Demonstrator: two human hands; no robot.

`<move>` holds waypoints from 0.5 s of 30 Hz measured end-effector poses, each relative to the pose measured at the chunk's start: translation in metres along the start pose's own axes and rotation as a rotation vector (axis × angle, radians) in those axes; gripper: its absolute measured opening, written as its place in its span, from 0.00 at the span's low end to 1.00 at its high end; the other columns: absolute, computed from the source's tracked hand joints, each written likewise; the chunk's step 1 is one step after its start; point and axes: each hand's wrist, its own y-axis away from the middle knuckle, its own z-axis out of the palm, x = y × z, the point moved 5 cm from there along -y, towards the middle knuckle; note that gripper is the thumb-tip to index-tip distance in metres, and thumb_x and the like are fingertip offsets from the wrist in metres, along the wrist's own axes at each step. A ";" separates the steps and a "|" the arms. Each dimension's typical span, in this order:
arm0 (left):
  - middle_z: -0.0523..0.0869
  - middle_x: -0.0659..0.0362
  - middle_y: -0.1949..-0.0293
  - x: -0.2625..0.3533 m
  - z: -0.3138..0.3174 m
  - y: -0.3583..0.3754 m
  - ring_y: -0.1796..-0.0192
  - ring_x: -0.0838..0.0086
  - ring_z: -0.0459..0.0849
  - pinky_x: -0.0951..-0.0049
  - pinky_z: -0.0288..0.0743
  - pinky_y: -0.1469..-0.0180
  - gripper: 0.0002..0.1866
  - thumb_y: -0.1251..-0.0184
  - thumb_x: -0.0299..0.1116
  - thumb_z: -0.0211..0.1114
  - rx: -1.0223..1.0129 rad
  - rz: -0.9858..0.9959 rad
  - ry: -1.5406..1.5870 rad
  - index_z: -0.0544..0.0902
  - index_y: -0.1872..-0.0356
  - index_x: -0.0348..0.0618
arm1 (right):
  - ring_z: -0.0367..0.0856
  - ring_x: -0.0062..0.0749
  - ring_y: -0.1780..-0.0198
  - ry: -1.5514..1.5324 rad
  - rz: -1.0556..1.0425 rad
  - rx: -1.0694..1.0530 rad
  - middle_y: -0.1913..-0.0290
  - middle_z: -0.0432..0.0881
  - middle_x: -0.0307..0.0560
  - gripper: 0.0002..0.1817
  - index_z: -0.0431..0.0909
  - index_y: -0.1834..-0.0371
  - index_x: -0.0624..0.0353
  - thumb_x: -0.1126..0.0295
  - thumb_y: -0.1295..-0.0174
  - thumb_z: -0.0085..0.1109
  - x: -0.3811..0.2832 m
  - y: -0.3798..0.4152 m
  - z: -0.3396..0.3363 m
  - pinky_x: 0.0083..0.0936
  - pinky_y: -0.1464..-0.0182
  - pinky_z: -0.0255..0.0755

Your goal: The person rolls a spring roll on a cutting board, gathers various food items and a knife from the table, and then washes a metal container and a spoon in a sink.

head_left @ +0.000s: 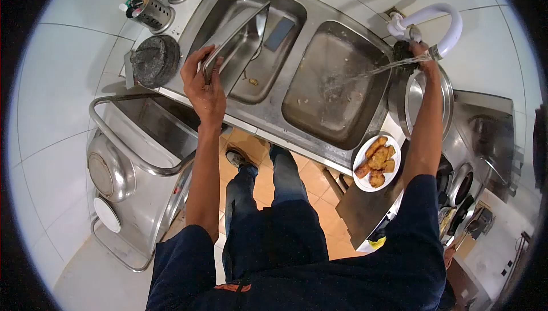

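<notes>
My left hand [204, 94] is closed on the rim of a rectangular steel food pan [244, 40]. The pan is tilted on its side above the left sink basin [291, 11]. At the far right, my right hand [421, 54] reaches up beside the white curved faucet [454, 25], its fingers around a dark scouring pad [403, 55]. Part of that hand is hidden behind the running water and the spout. Water streams leftward from the spout into the right basin [305, 91], where small food bits lie in shallow water.
A plate of fried food [377, 164] sits at the counter's front right edge. Round metal pans [448, 103] stand behind my right forearm. At left are a stone mortar [155, 60], utensil holders [153, 15] and a steel trolley [149, 168]. A grey-blue block [279, 33] lies in the left basin.
</notes>
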 end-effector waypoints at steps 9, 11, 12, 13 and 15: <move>0.82 0.59 0.46 -0.008 -0.003 -0.002 0.41 0.66 0.74 0.68 0.71 0.41 0.14 0.40 0.13 0.63 -0.025 0.005 -0.011 0.86 0.55 0.35 | 0.68 0.28 0.70 -0.102 -0.254 0.035 0.73 0.73 0.39 0.22 0.76 0.72 0.56 0.46 0.45 0.54 0.006 -0.012 -0.007 0.33 0.69 0.61; 0.82 0.58 0.46 -0.007 -0.005 -0.003 0.41 0.66 0.74 0.67 0.70 0.41 0.13 0.40 0.14 0.63 -0.045 0.012 -0.032 0.86 0.55 0.35 | 0.66 0.27 0.70 -0.234 -0.057 -0.021 0.73 0.72 0.37 0.22 0.76 0.73 0.55 0.45 0.45 0.55 0.010 -0.014 -0.009 0.33 0.69 0.60; 0.82 0.58 0.47 -0.005 -0.006 -0.004 0.41 0.66 0.74 0.67 0.70 0.41 0.12 0.40 0.15 0.64 -0.054 0.016 -0.041 0.86 0.56 0.35 | 0.66 0.26 0.71 -0.269 0.043 -0.033 0.73 0.72 0.37 0.23 0.76 0.73 0.55 0.44 0.44 0.55 -0.003 -0.007 -0.012 0.32 0.70 0.59; 0.83 0.59 0.47 -0.005 -0.007 -0.005 0.42 0.67 0.75 0.68 0.70 0.41 0.11 0.38 0.18 0.64 -0.044 0.023 -0.055 0.86 0.55 0.37 | 0.66 0.26 0.71 -0.304 0.144 -0.041 0.73 0.72 0.36 0.23 0.77 0.73 0.54 0.43 0.44 0.56 -0.019 0.001 -0.014 0.32 0.70 0.59; 0.85 0.59 0.49 -0.004 -0.008 -0.005 0.43 0.70 0.78 0.69 0.69 0.40 0.09 0.34 0.24 0.65 -0.024 0.036 -0.081 0.86 0.55 0.39 | 0.66 0.24 0.72 -0.257 0.204 -0.017 0.73 0.72 0.35 0.24 0.77 0.73 0.53 0.41 0.43 0.55 -0.044 0.021 -0.020 0.30 0.71 0.58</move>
